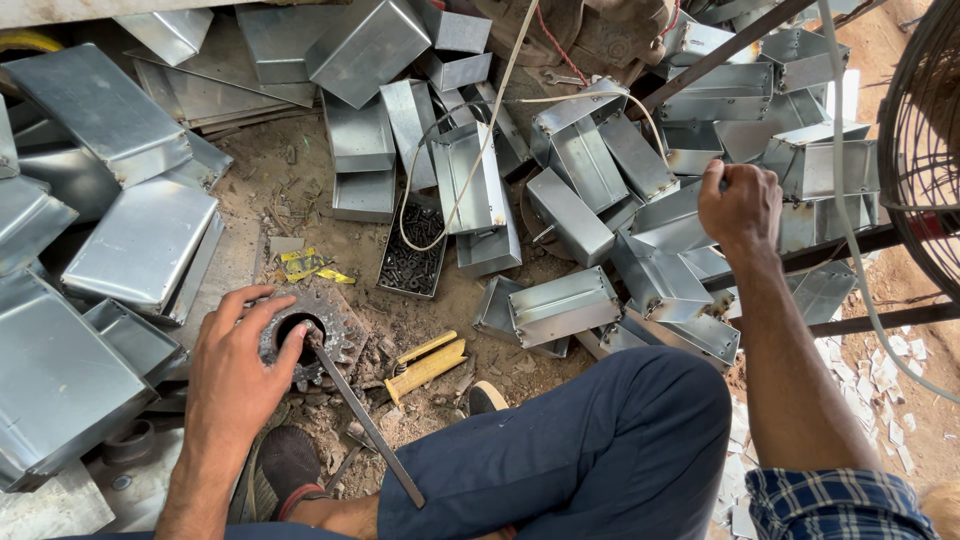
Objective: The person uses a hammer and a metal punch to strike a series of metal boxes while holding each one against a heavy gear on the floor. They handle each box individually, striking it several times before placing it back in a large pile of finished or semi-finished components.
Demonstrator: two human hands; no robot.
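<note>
Left hand (235, 365): lower left of the frame, palm down, fingers spread apart and resting flat on the rim of a round, rusty metal die block (318, 335) with a dark centre hole. The die block lies on the dirt floor (300, 180). The hand grips nothing. A thin steel rod (365, 425) leans from the hole edge down toward the lower centre of the frame.

Right hand (740, 205): upper right of the frame, fingers curled together and closed on the rim of an open galvanised sheet-metal box (670, 220). This box sits on top of a heap of similar boxes in the right centre of the frame.

Surroundings:
- Further sheet-metal boxes lie scattered across the upper and left parts of the frame, some upright, some tipped on their sides.
- A shallow tray of dark fasteners (412, 262) stands on the floor, centre of the frame, above the die block.
- A yellow-handled tool (428, 364) lies just right of the die block.
- A white cable (480, 150) loops over the boxes in the upper centre.
- A wire fan guard (925, 150) occupies the right edge.
- The person's blue trouser leg (590, 450) fills the lower centre; a sandalled foot (285, 470) sits below the left hand
</note>
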